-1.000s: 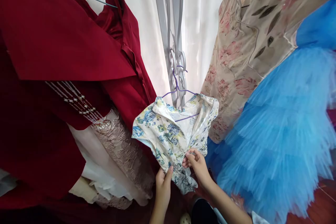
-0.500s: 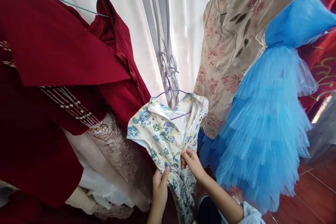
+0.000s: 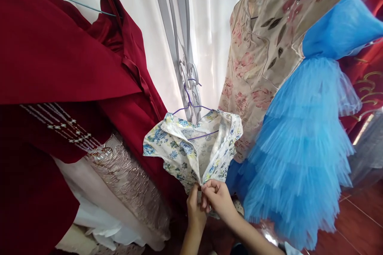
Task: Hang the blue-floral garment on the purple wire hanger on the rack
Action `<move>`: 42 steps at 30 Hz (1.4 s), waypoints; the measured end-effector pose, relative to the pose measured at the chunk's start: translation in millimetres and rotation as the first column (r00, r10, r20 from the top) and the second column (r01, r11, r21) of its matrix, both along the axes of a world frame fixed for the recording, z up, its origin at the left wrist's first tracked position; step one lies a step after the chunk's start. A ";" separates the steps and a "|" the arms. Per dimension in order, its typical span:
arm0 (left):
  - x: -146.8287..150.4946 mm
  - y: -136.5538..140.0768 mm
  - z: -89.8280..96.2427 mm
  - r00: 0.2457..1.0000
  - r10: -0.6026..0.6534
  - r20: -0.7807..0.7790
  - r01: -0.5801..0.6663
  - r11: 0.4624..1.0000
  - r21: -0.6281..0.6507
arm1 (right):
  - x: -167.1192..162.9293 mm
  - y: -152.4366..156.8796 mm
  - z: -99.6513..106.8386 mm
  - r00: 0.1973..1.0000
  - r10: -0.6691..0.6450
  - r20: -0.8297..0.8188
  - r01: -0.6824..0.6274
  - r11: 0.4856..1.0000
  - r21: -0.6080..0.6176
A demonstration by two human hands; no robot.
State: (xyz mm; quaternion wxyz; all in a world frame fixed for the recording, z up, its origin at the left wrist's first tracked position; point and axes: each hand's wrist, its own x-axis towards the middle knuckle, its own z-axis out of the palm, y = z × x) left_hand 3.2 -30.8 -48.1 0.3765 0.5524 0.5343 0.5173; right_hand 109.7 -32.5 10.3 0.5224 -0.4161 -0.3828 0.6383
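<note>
A white dress with blue and yellow flowers (image 3: 176, 153) hangs from a purple wire hanger (image 3: 188, 103). Its neckline gapes in a deep V that narrows down to my hands. My left hand (image 3: 196, 209) pinches the dress at the bottom of that V. Right beside it, nearly touching, my right hand (image 3: 220, 199) is closed with its fingertips at the same spot, where the two edges meet. Any small fastener between the fingertips is too small to make out. The lower part of the dress is mostly hidden behind my hands.
Dark red garments (image 3: 119, 67) hang close on the left, with a beaded lace skirt (image 3: 131, 175) below. On the right hang a beige floral dress (image 3: 242, 67) and a tiered blue tulle dress (image 3: 299, 147). Grey metal bars (image 3: 173, 20) stand before a white curtain (image 3: 209, 16).
Both hands have come together at the base of the V, the left moving right and upward. The neckline now spreads wider, and the lower dress is drawn up out of sight.
</note>
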 end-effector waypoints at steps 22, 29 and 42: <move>23.4 45.5 51.5 0.970 0.039 -0.238 0.036 0.952 0.304 | 38.9 130.6 169.3 1.000 -0.009 -0.008 0.011 0.951 0.308; -9.5 112.6 227.7 0.810 0.095 -0.579 0.249 0.838 0.486 | 39.3 106.9 163.1 0.996 -0.079 0.036 0.058 0.919 0.389; -65.0 147.3 254.6 0.884 0.412 0.223 -0.453 0.631 0.630 | 34.3 114.3 76.9 0.930 -0.164 0.329 0.033 0.929 0.368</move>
